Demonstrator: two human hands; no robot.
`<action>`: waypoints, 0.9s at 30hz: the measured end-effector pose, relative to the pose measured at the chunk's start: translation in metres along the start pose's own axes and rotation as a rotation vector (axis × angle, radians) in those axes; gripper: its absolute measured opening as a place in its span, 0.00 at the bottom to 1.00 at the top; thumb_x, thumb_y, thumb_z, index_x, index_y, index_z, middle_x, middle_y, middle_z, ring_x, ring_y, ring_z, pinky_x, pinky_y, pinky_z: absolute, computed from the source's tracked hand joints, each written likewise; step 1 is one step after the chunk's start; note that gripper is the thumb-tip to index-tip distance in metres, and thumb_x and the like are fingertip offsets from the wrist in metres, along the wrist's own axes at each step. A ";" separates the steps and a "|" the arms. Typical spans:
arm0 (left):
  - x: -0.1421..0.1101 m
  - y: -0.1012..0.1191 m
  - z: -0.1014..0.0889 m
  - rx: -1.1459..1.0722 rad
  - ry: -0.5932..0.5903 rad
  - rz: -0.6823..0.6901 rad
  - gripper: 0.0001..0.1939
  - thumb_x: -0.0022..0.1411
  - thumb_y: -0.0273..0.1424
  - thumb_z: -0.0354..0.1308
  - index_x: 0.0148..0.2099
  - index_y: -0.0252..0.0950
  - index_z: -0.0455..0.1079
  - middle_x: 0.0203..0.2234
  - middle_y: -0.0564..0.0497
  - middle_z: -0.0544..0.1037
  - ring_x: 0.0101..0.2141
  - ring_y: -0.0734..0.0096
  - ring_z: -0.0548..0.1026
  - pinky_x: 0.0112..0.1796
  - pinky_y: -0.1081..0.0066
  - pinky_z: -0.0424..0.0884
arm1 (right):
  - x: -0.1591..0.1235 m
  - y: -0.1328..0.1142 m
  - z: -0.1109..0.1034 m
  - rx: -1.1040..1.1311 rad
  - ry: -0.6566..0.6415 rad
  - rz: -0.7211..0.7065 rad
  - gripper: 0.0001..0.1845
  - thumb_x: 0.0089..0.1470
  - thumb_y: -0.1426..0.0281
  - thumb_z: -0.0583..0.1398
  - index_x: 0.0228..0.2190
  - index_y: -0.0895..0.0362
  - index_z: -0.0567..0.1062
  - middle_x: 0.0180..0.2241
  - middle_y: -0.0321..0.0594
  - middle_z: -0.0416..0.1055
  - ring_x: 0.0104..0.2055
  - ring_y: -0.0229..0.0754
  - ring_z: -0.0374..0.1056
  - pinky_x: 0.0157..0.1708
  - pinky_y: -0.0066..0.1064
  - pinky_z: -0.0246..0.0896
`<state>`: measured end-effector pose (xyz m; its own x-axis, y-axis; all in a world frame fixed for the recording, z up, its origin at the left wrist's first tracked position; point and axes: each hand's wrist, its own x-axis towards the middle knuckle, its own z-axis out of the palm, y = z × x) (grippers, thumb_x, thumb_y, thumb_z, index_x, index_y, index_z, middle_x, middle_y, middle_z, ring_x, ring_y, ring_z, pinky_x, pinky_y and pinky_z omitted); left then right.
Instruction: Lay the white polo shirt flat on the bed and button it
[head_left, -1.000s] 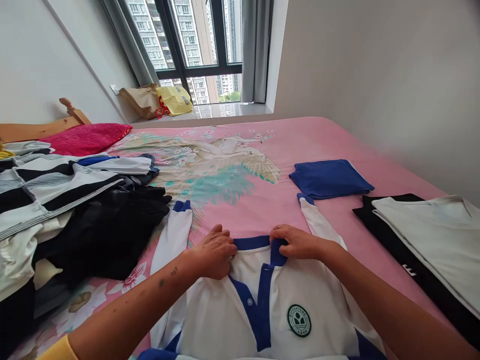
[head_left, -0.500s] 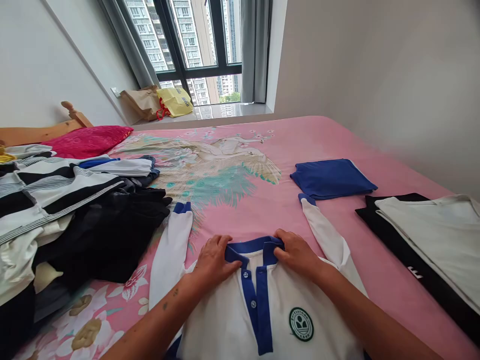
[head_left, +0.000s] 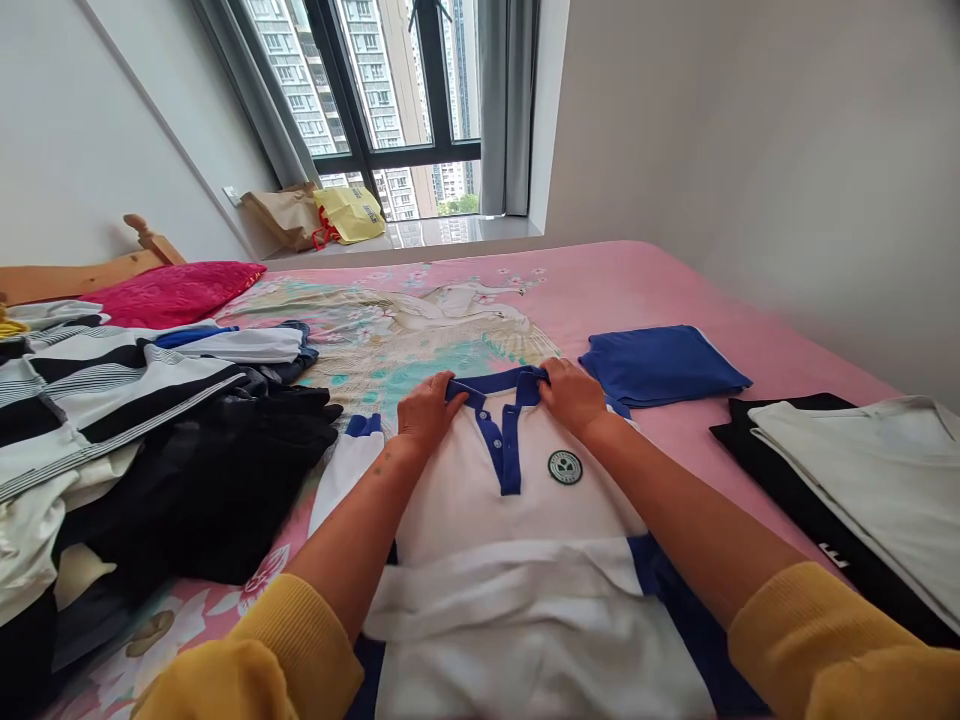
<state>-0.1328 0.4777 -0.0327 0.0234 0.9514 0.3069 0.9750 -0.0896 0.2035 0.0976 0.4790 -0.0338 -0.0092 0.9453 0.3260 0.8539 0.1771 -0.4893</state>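
Note:
A white polo shirt point(head_left: 465, 510) with a blue collar, a blue button placket and a round green badge is stretched out in front of me. My left hand point(head_left: 429, 410) pinches the left end of its collar. At the collar's other end, my right hand point(head_left: 573, 396) grips the fabric in the same way. Both arms reach forward over the shirt. One white sleeve with a blue cuff lies beside my left forearm; the other is mostly hidden behind my right hand and arm. Loose folds cross the lower front of the shirt.
To the left lies a heap of clothes point(head_left: 202, 480), black, white and striped. A folded blue garment point(head_left: 664, 365) rests beyond my right hand. Folded white and black clothes point(head_left: 862, 460) are at the right. A red pillow point(head_left: 180, 290) sits on the pink bed point(head_left: 607, 275).
Both hands have moved forward, away from me, drawing the collar toward the far side of the bed. More of the shirt's lower front and my yellow sleeves now show.

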 end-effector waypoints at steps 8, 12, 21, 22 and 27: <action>-0.061 0.022 0.066 -0.505 -0.061 0.013 0.11 0.61 0.29 0.47 0.45 0.37 0.66 0.32 0.50 0.75 0.34 0.69 0.73 0.39 0.70 0.67 | -0.035 -0.024 0.062 0.335 -0.131 0.110 0.10 0.55 0.67 0.48 0.34 0.55 0.68 0.27 0.35 0.70 0.29 0.36 0.65 0.30 0.26 0.56; -0.078 0.009 0.089 -0.658 -0.096 -0.004 0.09 0.59 0.27 0.49 0.41 0.38 0.69 0.35 0.50 0.75 0.37 0.70 0.73 0.41 0.70 0.68 | -0.061 -0.013 0.092 0.445 -0.220 0.213 0.09 0.53 0.68 0.49 0.31 0.54 0.69 0.22 0.32 0.67 0.23 0.36 0.61 0.26 0.26 0.54; -0.053 0.003 0.087 -0.706 -0.267 -0.015 0.18 0.54 0.23 0.51 0.47 0.42 0.70 0.33 0.53 0.76 0.36 0.71 0.73 0.40 0.71 0.68 | -0.048 -0.024 0.083 0.016 -0.463 0.130 0.09 0.44 0.63 0.58 0.26 0.54 0.68 0.26 0.38 0.71 0.26 0.38 0.62 0.24 0.29 0.43; -0.053 0.002 0.085 -0.715 -0.285 -0.012 0.19 0.54 0.23 0.51 0.47 0.42 0.69 0.33 0.53 0.76 0.35 0.71 0.73 0.39 0.71 0.68 | -0.049 -0.027 0.082 -0.011 -0.475 0.120 0.09 0.43 0.62 0.58 0.27 0.55 0.68 0.27 0.39 0.71 0.26 0.39 0.63 0.24 0.29 0.42; -0.054 -0.002 0.079 -0.692 -0.348 0.003 0.19 0.53 0.25 0.51 0.48 0.41 0.68 0.32 0.53 0.76 0.34 0.69 0.73 0.38 0.69 0.68 | -0.052 -0.028 0.082 -0.073 -0.497 0.126 0.08 0.44 0.64 0.57 0.27 0.55 0.68 0.28 0.42 0.73 0.28 0.43 0.67 0.25 0.30 0.42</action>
<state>-0.1181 0.4493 -0.1229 0.2056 0.9784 0.0221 0.6175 -0.1472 0.7727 0.0315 0.4479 -0.1035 -0.1352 0.9771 -0.1642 0.8983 0.0510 -0.4363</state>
